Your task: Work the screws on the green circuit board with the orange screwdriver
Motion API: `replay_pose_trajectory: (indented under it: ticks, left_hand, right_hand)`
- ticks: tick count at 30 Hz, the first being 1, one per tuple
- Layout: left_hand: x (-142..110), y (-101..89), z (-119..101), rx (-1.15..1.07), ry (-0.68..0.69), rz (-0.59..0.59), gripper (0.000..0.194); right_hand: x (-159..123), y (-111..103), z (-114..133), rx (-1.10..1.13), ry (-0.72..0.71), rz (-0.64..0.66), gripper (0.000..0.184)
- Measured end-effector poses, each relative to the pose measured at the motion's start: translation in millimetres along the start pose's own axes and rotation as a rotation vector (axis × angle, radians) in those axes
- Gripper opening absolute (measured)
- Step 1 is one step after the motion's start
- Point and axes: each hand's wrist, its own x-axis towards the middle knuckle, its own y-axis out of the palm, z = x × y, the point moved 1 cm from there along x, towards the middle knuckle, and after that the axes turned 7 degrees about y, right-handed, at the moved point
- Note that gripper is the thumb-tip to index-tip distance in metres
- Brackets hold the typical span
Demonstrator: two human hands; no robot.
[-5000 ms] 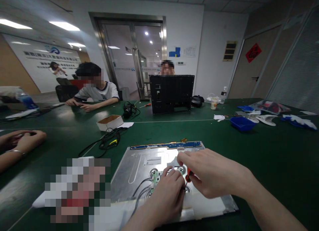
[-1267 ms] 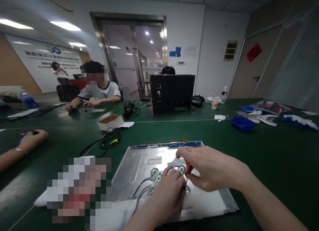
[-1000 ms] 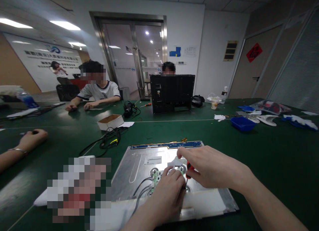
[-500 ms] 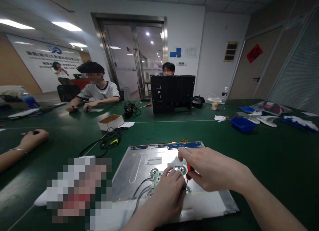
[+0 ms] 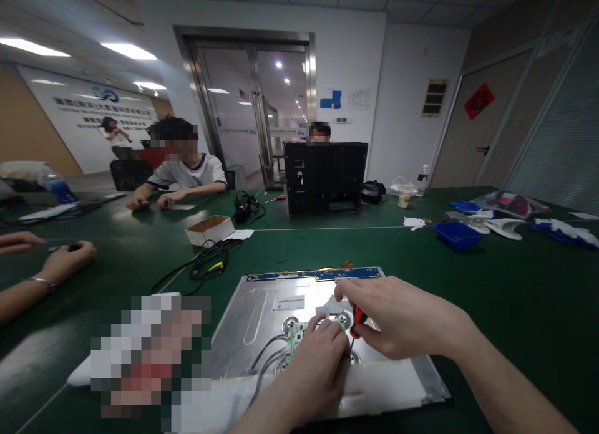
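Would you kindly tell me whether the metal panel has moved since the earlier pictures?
No, the metal panel shows no visible shift against the seam across the green table; the whole view drifted slightly.

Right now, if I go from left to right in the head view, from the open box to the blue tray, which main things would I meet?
Box → left hand → held screwdriver → cup → bottle → blue tray.
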Motion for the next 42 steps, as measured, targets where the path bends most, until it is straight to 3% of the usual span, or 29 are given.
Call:
replay_pose_trajectory:
  ticks: [11, 18, 23, 29, 33, 36, 42]
  left_hand:
    - [-1.5, 2.8, 3.7, 0.008, 0.029, -0.012, 0.014]
    - [-0.6, 2.8, 2.4, -0.003, 0.016, -0.033, 0.010]
    - [0.2, 2.1, 2.1, -0.001, 0.013, -0.020, 0.009]
    - [-1.1, 1.9, 2.6, 0.007, 0.021, -0.017, 0.010]
    - [-1.1, 4.1, 3.8, -0.012, 0.030, -0.038, 0.017]
    - [-0.6, 5.2, 3.9, -0.013, 0.018, -0.036, 0.013]
    - [-0.8, 3.9, 2.5, 0.011, 0.017, -0.023, 0.010]
  right_hand:
    - [7.6, 2.1, -2.5, -0.155, 0.186, -0.027, 0.024]
    - [-2.9, 1.6, 2.7, -0.049, 0.036, -0.002, 0.022]
    - [-1.1, 2.3, 2.8, -0.050, 0.028, 0.029, 0.024]
    - [4.9, 4.8, -2.4, -0.113, 0.144, -0.015, 0.019]
    - [3.0, 3.1, 1.9, -0.089, 0.052, -0.006, 0.031]
    - [0.5, 1.4, 4.8, -0.056, -0.003, 0.013, 0.025]
    - [1.6, 4.1, 3.5, -0.069, 0.017, 0.000, 0.027]
